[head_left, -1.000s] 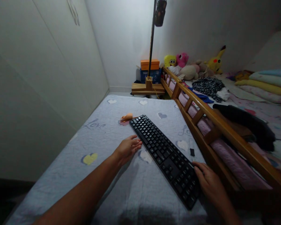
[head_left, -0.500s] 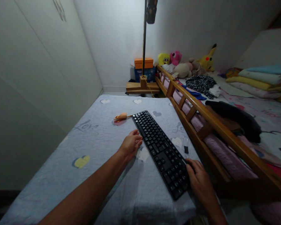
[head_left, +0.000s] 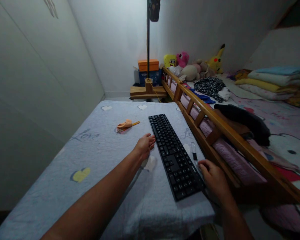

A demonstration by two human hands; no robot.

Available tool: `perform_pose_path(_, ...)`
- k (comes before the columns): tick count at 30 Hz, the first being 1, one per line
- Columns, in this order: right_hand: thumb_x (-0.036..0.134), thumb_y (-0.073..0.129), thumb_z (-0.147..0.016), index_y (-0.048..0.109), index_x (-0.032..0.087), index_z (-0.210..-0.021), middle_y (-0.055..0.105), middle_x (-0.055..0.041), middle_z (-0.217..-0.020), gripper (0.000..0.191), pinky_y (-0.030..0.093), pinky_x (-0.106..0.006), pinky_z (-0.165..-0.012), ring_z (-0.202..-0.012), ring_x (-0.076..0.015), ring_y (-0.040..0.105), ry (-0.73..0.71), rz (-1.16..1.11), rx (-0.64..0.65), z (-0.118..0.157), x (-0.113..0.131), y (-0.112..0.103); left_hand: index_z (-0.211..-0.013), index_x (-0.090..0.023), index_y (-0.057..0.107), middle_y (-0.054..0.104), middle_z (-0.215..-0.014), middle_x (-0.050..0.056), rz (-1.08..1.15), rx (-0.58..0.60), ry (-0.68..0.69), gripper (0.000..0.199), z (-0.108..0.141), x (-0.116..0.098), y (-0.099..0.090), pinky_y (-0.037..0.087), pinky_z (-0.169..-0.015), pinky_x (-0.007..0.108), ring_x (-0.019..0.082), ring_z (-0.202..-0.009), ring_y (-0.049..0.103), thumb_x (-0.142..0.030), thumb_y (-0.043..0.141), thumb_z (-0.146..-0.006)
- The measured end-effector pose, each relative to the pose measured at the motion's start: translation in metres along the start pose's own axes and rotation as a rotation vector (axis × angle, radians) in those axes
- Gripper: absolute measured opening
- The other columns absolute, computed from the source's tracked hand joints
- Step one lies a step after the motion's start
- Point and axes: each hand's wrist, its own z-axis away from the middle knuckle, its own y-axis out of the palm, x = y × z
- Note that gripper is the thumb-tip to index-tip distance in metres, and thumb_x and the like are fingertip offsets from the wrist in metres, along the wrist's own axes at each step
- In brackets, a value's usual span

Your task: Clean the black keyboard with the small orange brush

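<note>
A black keyboard [head_left: 173, 153] lies at a slant on the patterned cloth, keys up. My left hand [head_left: 145, 146] is open at its left edge, fingertips touching or very near the frame. Off the right edge, my right hand [head_left: 212, 175] has its thumb and forefinger slightly apart, with its other fingers mostly hidden. Those fingertips are at the lower end of a small clear object with a black band [head_left: 194, 156]; whether they touch it is unclear. Left of the keyboard's far end lies an orange cloth [head_left: 125, 124] with a thin wooden stick [head_left: 135, 123].
A wooden bed rail [head_left: 202, 108] runs close along the right side of the cloth-covered surface [head_left: 100, 156]. Beyond it are plush toys, clothes and folded bedding [head_left: 277, 80]. A pale cabinet [head_left: 40, 100] stands on the left; a pole on a wooden base [head_left: 148, 90] stands behind.
The keyboard has turned slightly and moved away from the orange cloth and stick, whose handle now shows in full. My right hand has come off the keyboard's edge toward the clear object.
</note>
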Motion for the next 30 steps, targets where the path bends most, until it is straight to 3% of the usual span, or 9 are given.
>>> perform_pose_path(5, 0.043, 0.052, -0.082, 0.061, 0.022, -0.072, 0.071, -0.009, -0.078, 0.025, 0.045, -0.032, -0.071, -0.076, -0.0237, 0.066, -0.013, 0.145, 0.041, -0.038, -0.004, 0.001, -0.124, -0.019, 0.055, 0.067, -0.12, 0.009, -0.022, -0.006, -0.007, 0.055, -0.007, -0.001, 0.016, 0.047, -0.078, 0.023, 0.012, -0.094, 0.065, -0.001, 0.063, -0.073)
perform_pose_path(10, 0.035, 0.06, -0.078, 0.055, 0.022, -0.068, 0.066, -0.0044, -0.069, 0.017, 0.034, -0.028, -0.06, -0.066, -0.0181, 0.059, -0.003, 0.319, 0.027, -0.051, -0.003, 0.01, -0.128, -0.018, 0.053, 0.062, -0.131, 0.012, 0.027, 0.026, -0.004, 0.058, -0.008, 0.001, 0.028, 0.049, -0.084, 0.026, 0.015, -0.105, 0.064, 0.0, 0.06, -0.073)
perform_pose_path(15, 0.028, 0.06, -0.071, 0.049, 0.023, -0.064, 0.061, -0.0019, -0.063, 0.013, 0.03, -0.028, -0.057, -0.059, -0.0165, 0.054, 0.058, 0.367, 0.001, -0.055, -0.004, 0.008, -0.131, -0.02, 0.052, 0.059, -0.139, 0.013, -0.001, 0.05, -0.004, 0.065, -0.001, 0.003, 0.028, 0.051, -0.092, 0.032, 0.02, -0.121, 0.06, -0.001, 0.062, -0.069)
perform_pose_path(21, 0.035, 0.057, -0.068, 0.049, 0.024, -0.064, 0.056, 0.0014, -0.058, 0.014, 0.034, -0.027, -0.056, -0.057, -0.017, 0.055, 0.095, 0.193, -0.041, -0.049, 0.005, -0.009, -0.133, -0.02, 0.05, 0.055, -0.148, 0.013, -0.143, 0.118, -0.008, 0.063, 0.009, 0.006, 0.023, 0.052, -0.091, 0.036, 0.024, -0.128, 0.056, -0.005, 0.06, -0.072)
perform_pose_path(26, 0.04, 0.054, -0.07, 0.056, 0.023, -0.072, 0.059, 0.0009, -0.064, 0.017, 0.04, -0.028, -0.06, -0.062, -0.0179, 0.057, 0.005, 0.075, -0.088, -0.039, 0.027, -0.011, -0.132, -0.019, 0.052, 0.054, -0.149, 0.013, -0.111, 0.143, 0.012, 0.061, 0.004, 0.01, 0.029, 0.051, -0.087, 0.031, 0.022, -0.126, 0.058, -0.005, 0.059, -0.072)
perform_pose_path(30, 0.039, 0.054, -0.075, 0.059, 0.023, -0.077, 0.063, -0.0004, -0.067, 0.017, 0.041, -0.029, -0.064, -0.064, -0.0186, 0.06, -0.067, 0.094, -0.006, -0.03, 0.058, -0.003, -0.126, -0.019, 0.057, 0.058, -0.143, 0.015, -0.196, 0.12, 0.112, 0.054, 0.007, 0.013, 0.033, 0.05, -0.085, 0.03, 0.022, -0.119, 0.061, -0.009, 0.066, -0.073)
